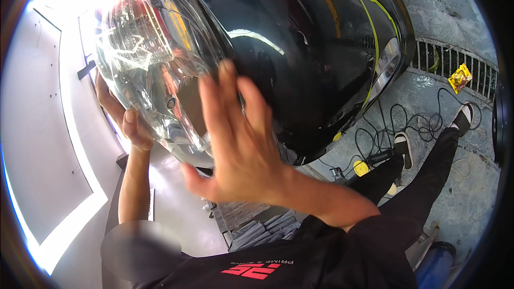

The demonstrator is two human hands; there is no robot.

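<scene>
A large clear-lensed car headlight (134, 35) fills the upper left, its inner reflectors showing through. My left hand (126, 120) grips its lower outer edge, thumb in front and the other fingers going behind. Over the lower inner edge of the lens is my right hand (241, 144), fingers stretched out and thumb spread. Its fingertips are at the border between the headlight and the dark glossy car body (300, 69); whether they press on it I cannot tell. A yellow-green line (369, 27) runs along the body's right side.
Black cables (396, 123) lie tangled on the floor near my feet, beside a round yellow pad (361, 168). A drain grate (455, 64) and a gold packet (460, 78) are at the right. Grey cloth (267, 230) lies below my right arm; a blue cylinder (436, 267) stands lower right.
</scene>
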